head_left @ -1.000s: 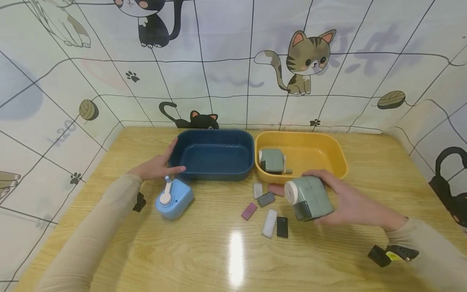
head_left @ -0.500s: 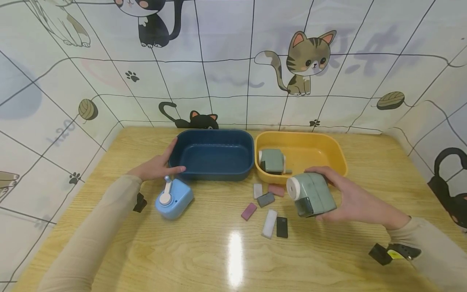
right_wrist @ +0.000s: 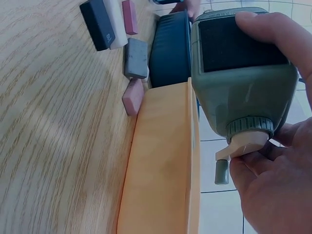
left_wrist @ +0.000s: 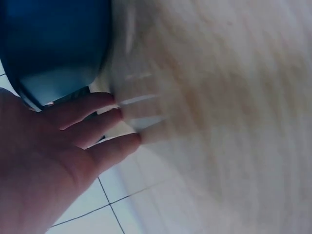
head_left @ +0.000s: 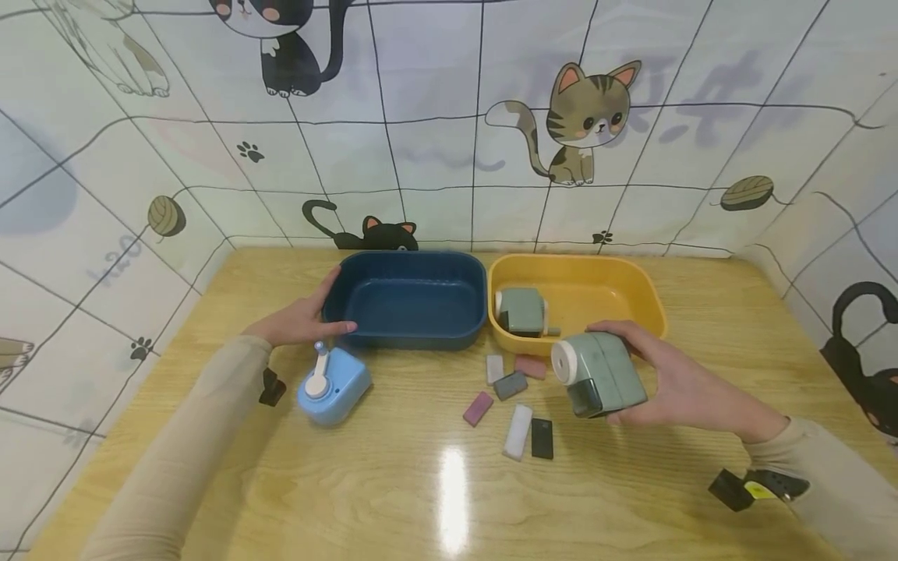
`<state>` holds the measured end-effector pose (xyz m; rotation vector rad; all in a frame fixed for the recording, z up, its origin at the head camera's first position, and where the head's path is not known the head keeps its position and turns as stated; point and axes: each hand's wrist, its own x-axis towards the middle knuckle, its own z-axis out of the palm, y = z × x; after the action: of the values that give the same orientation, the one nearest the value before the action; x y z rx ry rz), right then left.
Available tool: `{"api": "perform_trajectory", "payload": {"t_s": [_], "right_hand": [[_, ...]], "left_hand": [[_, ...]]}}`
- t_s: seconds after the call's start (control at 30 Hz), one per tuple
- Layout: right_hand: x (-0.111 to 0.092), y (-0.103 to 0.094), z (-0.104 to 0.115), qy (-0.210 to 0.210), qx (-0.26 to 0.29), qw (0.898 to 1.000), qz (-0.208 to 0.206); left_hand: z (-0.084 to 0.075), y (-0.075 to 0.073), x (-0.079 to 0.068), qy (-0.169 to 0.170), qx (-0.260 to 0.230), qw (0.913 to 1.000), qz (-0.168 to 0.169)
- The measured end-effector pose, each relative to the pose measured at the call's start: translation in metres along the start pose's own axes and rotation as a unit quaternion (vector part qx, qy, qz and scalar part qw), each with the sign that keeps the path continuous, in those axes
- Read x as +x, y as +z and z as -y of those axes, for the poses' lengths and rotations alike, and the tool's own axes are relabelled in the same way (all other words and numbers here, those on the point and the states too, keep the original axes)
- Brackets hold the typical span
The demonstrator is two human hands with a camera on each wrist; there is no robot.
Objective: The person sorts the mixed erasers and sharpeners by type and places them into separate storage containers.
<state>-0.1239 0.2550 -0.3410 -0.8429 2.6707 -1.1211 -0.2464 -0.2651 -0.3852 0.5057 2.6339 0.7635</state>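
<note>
My right hand (head_left: pixel 673 389) grips a grey-green crank pencil sharpener (head_left: pixel 605 375) above the table, just in front of the yellow bin (head_left: pixel 596 300). The right wrist view shows its crank handle (right_wrist: pixel 222 171) by the palm and the thumb on its dark panel (right_wrist: pixel 236 44). A second grey-green sharpener (head_left: pixel 522 311) lies in that bin's left end. At the left end of the dark blue bin (head_left: pixel 407 340), my left hand (head_left: pixel 300 319) rests with fingers spread along its side. A light-blue crank sharpener (head_left: pixel 335 387) stands in front of that hand.
Several erasers lie before the bins: light grey (head_left: pixel 494 368), dark grey (head_left: pixel 510 385), dusty pink (head_left: pixel 530 366), magenta (head_left: pixel 478 408), white (head_left: pixel 517 431) and black (head_left: pixel 542 438). The two bins stand side by side against the cat-patterned backdrop (head_left: pixel 435 156).
The held sharpener shifted slightly right and tipped a little with my right hand, then held still over the last half second. My left hand stays at the blue bin.
</note>
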Motion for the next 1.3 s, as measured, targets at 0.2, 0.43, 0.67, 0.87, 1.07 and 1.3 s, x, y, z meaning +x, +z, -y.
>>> {"api": "perform_trajectory", "payload": {"t_s": [0.2, 0.43, 0.67, 0.87, 1.07, 1.3], "right_hand": [[-0.002, -0.002, -0.001, 0.002, -0.001, 1.000, -0.005], [-0.002, -0.004, -0.002, 0.004, -0.006, 1.000, -0.007], [-0.005, -0.005, -0.003, 0.006, -0.004, 1.000, -0.015], [-0.006, -0.004, -0.004, 0.007, 0.008, 1.000, -0.019], [-0.005, -0.004, -0.004, 0.012, 0.005, 1.000, -0.018], [-0.004, -0.003, -0.003, 0.015, 0.004, 1.000, -0.019]], "left_hand": [[-0.008, -0.002, 0.005, -0.023, 0.019, 0.9995, 0.014], [-0.011, -0.003, 0.010, -0.025, 0.036, 0.9990, 0.003], [-0.013, -0.001, 0.010, -0.021, 0.043, 0.9988, 0.006], [-0.014, 0.001, 0.009, -0.019, 0.026, 0.9995, 0.006], [-0.010, 0.001, 0.010, -0.023, 0.023, 0.9994, 0.007], [-0.009, 0.001, 0.011, -0.017, 0.024, 0.9995, 0.009]]}}
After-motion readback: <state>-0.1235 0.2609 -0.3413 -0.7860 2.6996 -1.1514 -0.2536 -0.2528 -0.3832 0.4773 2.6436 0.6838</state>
